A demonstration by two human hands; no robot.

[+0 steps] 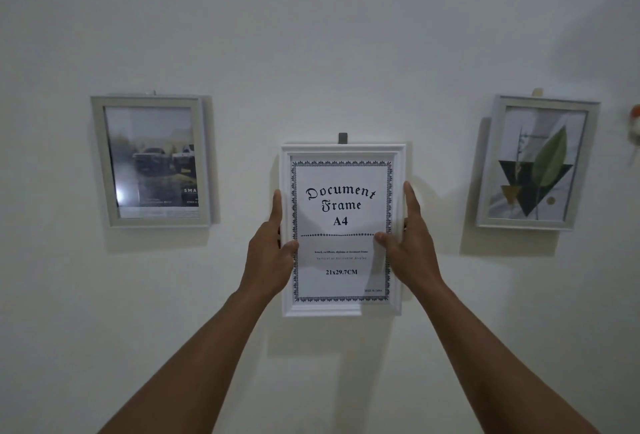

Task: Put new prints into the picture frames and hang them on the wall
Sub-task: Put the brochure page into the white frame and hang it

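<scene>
A white picture frame [342, 309] sits upright against the white wall at centre, showing a sheet printed "Document Frame A4". A small dark hook [342, 138] pokes out just above its top edge. My left hand [272, 253] grips the frame's left side, thumb on the glass. My right hand [407, 246] grips the right side the same way, fingers pointing up along the edge.
A grey frame [152, 161] with a car photo hangs to the left. Another grey frame [535, 163] with a leaf print hangs to the right, slightly tilted. A small orange and white object [635, 125] is at the far right edge.
</scene>
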